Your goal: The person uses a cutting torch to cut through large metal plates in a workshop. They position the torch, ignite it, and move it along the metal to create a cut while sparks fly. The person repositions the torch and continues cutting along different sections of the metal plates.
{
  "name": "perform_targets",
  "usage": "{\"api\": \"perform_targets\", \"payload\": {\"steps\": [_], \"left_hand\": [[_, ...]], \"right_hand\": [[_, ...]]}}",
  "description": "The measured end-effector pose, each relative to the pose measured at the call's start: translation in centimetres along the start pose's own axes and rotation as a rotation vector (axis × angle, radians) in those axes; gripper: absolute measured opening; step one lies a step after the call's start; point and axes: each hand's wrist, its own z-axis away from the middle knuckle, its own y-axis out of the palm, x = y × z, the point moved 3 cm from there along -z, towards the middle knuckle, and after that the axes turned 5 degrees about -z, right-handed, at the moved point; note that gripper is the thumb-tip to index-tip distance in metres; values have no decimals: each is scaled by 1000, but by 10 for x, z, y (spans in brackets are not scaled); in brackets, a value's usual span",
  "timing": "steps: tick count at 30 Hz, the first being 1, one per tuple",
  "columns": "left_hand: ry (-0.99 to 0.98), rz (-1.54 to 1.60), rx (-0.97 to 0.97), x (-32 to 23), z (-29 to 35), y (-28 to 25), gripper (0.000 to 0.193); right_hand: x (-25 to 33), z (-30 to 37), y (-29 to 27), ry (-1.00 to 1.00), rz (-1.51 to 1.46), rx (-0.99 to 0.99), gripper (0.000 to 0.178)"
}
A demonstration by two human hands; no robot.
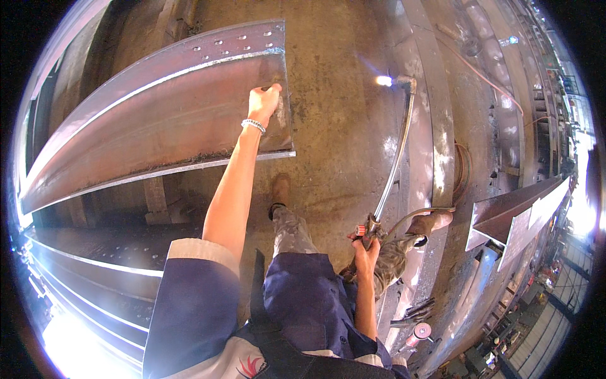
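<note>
A long steel torch (402, 142) is in my right hand (365, 252), gripped by its valve end near a red knob. A bright flame (384, 80) burns at its angled head, pointing left. The torch extends forward over the floor, beside a steel beam on the right. My left arm reaches forward over the end of a rusty steel I-beam (183, 110). Closed in a fist, my left hand (265, 103) is at the beam's web near its cut edge; whatever its fingers hold is hidden. Several bolt holes pierce the beam's far flange.
Along the right run long steel beams (439, 126), with a coiled hose (464, 170) beside them. A short beam offcut (514, 218) sits farther right. Near my right leg is a round reddish can-like object (420, 333). More beams (95, 262) lie at lower left.
</note>
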Motion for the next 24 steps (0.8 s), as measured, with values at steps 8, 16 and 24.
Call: {"api": "perform_targets", "payload": {"steps": [8,16,24], "left_hand": [[30,70,27,-1,3,-1,24],[43,64,12,-1,2,1,26],[58,94,36,2,-1,1,28]], "right_hand": [[12,0,4,29,-46,7,26],[9,1,2,23,-38,7,28],[10,3,2,33,-36,15,28]]}}
